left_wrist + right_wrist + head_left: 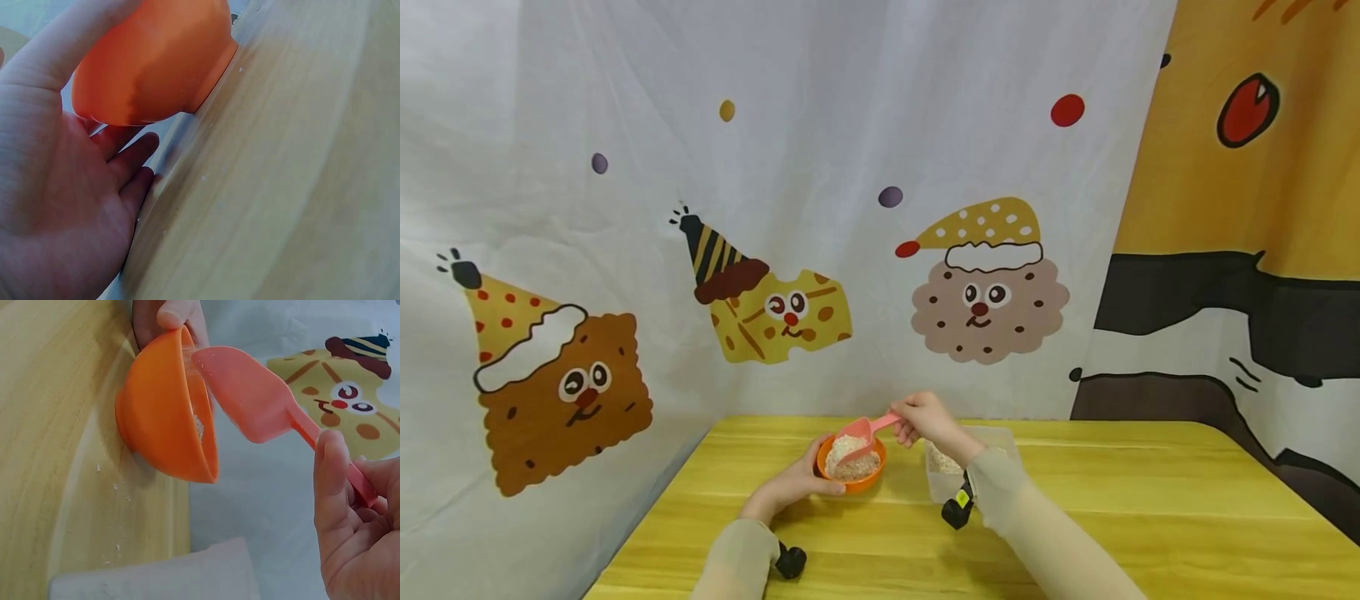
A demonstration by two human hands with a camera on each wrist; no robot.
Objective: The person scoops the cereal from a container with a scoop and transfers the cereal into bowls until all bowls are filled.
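An orange bowl (862, 485) stands on the table with pale, oat-like flakes (853, 471) in it. My left hand (799, 483) holds it from the left, thumb at the rim; the left wrist view shows the fingers round the far side of the bowl (156, 69). In my right hand (928, 418) is the handle of a pink scoop (859, 431), pinched between thumb and fingers. The scoop's blade (247, 397) tilts down over the bowl's mouth, and a whitish streak of flakes shows at its lip in the right wrist view.
Right of the bowl, partly behind my right forearm, a clear plastic tub (1006, 442) holds more flakes. Small loose flakes are scattered on the wooden table (880, 542). A printed curtain (850, 383) hangs along the table's back edge.
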